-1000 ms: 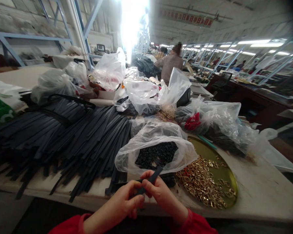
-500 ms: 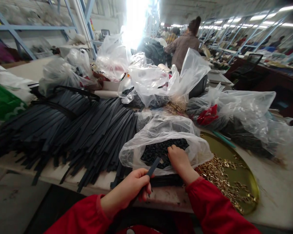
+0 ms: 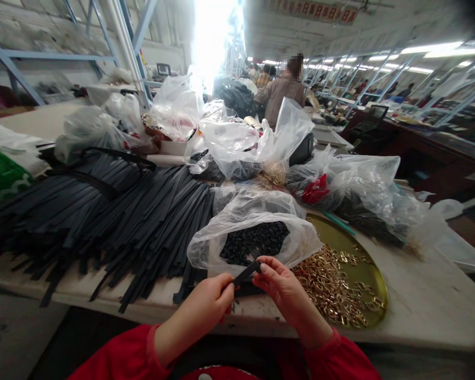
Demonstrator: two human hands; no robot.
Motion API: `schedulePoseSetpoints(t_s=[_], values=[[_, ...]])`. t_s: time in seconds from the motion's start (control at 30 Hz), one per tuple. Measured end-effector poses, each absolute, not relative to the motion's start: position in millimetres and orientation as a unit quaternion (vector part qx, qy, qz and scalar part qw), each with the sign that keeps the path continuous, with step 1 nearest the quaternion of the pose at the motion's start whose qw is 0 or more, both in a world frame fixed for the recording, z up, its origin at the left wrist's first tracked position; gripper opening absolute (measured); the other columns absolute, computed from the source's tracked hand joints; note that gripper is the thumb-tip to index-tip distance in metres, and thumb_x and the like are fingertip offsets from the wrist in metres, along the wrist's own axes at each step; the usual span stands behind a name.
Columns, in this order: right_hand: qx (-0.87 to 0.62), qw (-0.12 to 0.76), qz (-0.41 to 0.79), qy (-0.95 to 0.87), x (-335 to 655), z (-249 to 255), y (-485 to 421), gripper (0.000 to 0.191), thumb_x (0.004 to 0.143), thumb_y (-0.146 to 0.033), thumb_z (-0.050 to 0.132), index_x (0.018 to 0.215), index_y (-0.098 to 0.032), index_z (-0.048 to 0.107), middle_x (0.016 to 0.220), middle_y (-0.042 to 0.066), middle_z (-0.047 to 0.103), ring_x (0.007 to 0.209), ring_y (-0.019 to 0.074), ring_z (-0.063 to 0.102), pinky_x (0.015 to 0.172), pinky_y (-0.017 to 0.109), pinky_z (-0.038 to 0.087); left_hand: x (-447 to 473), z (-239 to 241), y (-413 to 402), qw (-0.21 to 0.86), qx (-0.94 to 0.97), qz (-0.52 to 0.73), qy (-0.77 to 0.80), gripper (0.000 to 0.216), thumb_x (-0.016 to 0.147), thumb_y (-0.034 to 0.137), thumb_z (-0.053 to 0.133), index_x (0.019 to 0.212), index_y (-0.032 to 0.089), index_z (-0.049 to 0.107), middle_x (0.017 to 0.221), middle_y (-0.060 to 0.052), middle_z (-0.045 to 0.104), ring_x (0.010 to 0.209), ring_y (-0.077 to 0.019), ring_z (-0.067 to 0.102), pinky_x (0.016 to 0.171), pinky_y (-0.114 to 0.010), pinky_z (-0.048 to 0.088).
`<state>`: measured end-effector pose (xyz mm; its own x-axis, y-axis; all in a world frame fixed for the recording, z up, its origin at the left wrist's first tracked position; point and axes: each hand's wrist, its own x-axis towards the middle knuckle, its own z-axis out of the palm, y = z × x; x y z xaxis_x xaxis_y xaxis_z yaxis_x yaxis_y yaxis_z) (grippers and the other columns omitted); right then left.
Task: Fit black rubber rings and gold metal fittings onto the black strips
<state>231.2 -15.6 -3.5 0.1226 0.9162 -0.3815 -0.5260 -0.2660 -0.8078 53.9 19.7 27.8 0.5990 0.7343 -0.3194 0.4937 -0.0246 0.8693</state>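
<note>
My left hand (image 3: pixel 208 303) is closed around the lower part of a dark strap (image 3: pixel 246 273) near the table's front edge. My right hand (image 3: pixel 282 287) pinches the strap's upper end with its fingertips; whether it also holds a small piece I cannot make out. Just behind both hands lies an open clear plastic bag of small black pieces (image 3: pixel 257 240). To the right sits a round gold tray (image 3: pixel 366 272) holding several gold metal buckles (image 3: pixel 328 285). A big pile of dark straps (image 3: pixel 103 221) covers the table to the left.
Several clear plastic bags (image 3: pixel 352 190) crowd the back of the white table (image 3: pixel 419 311). A green bag (image 3: pixel 0 177) lies far left. A person in a brown top (image 3: pixel 281 92) stands beyond the table, with blue metal racks (image 3: pixel 19 53) around.
My right hand had reached into the bag of black pieces half a second ago; it has come back to the strap's tip. My left hand kept hold of the strap.
</note>
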Motion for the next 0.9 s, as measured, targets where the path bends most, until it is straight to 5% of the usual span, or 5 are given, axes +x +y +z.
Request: schedulePoseSetpoints(t_s=[0.9], values=[[-0.525,0.538,0.591,-0.293,202.4,-15.9,-45.0,0.026,0.06,-0.036,0.074,0.076,-0.017,0.064,0.055,-0.003,0.061,0.051,0.0106,0.055,0.053,0.024,0.044,53.1,29.5,4.7,0.339,0.839,0.06,0.422,0.031,0.087,0.031,0.036,0.073,0.019,0.061,0.066,-0.003,0.063,0.058,-0.015,0.054,0.051,-0.024,0.025]])
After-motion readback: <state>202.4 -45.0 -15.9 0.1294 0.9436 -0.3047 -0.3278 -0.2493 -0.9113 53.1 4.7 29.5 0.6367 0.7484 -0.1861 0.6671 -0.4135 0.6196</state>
